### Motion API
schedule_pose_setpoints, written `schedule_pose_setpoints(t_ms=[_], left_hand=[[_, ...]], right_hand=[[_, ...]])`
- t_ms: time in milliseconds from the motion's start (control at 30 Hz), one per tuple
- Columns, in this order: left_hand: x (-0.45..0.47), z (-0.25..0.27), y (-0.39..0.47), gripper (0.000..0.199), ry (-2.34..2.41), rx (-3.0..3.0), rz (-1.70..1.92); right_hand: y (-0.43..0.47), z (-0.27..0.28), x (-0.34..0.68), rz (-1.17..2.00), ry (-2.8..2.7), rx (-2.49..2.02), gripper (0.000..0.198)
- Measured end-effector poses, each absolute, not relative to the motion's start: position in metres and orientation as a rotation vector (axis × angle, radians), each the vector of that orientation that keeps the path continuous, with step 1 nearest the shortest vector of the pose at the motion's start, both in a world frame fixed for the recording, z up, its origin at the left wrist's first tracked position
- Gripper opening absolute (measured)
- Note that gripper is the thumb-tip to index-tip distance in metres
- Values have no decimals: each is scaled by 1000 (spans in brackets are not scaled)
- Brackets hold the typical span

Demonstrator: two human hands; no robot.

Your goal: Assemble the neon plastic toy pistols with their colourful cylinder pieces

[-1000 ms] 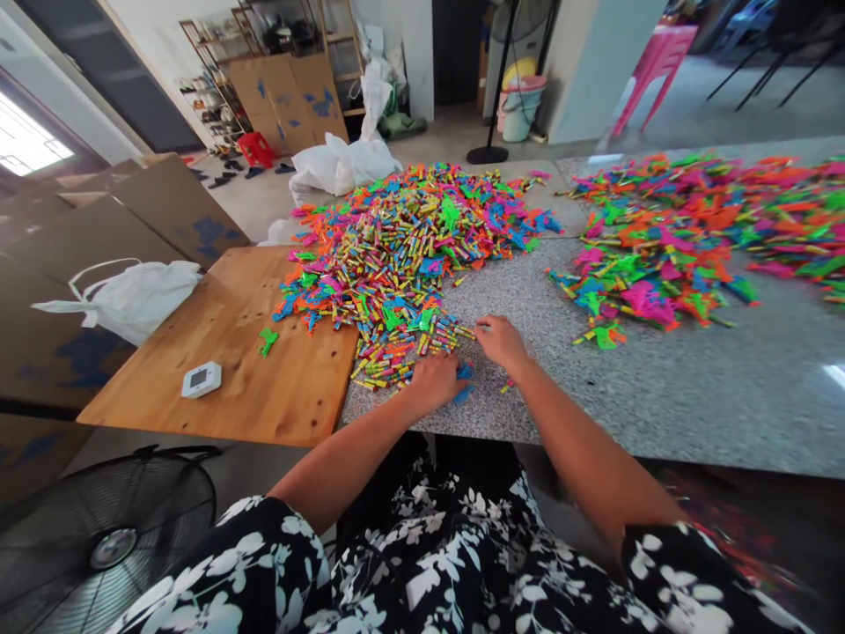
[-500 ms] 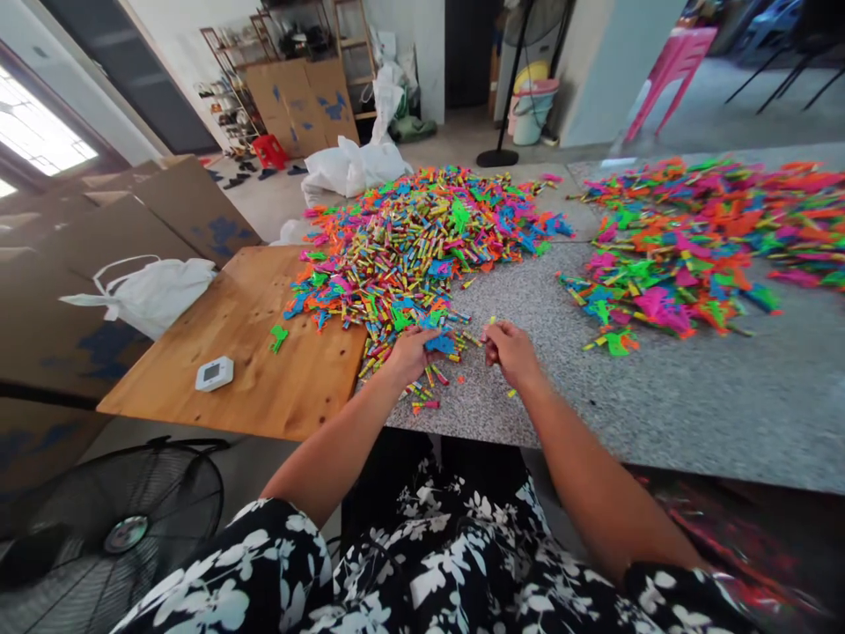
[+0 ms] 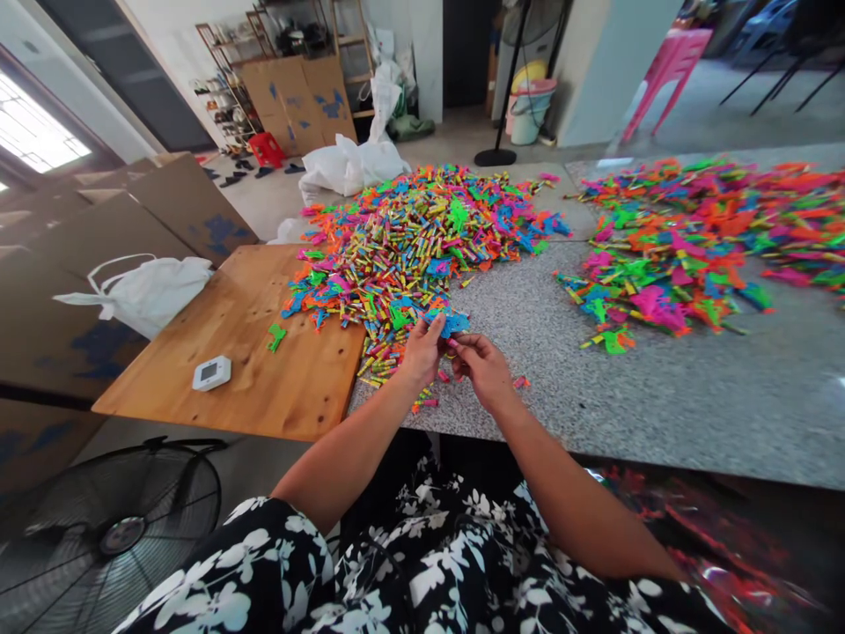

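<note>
Your left hand [image 3: 422, 354] holds a blue toy [image 3: 455, 325] at the near side of the big pile [image 3: 422, 231]. Your right hand [image 3: 483, 365] meets it there, fingers curled; whether they grip anything, you cannot tell.

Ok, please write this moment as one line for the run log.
left hand: holds blue plastic piece; right hand: beside it, contact unclear; ahead: multicoloured pile; leftward: green piece on wooden board

The left hand [image 3: 422, 352] held a blue toy [image 3: 454, 324], the right hand [image 3: 481, 365] just beside it; a colourful pile [image 3: 415, 238] lay farther off.
</note>
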State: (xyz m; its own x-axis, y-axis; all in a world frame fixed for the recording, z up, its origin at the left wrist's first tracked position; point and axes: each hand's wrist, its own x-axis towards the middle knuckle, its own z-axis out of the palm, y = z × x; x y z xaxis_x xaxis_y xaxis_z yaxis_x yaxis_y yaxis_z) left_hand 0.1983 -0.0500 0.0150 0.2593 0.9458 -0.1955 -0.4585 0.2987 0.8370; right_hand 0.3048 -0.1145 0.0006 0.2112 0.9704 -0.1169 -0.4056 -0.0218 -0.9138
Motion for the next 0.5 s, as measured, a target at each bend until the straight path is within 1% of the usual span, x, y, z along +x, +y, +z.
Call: schedule_pose_setpoints(t_ms=[300,400,500], left_hand=[[208,21,-56,53,819,677,1158],[208,21,-59,55,824,698,1159],[207,20,-60,52,830,743,1159]], right_hand=[[-118,5,307,1150,-820,-1077,41],[-119,6,306,1155,-819,-1072,42],[-118,4,307,1177,-747,-1061,42]])
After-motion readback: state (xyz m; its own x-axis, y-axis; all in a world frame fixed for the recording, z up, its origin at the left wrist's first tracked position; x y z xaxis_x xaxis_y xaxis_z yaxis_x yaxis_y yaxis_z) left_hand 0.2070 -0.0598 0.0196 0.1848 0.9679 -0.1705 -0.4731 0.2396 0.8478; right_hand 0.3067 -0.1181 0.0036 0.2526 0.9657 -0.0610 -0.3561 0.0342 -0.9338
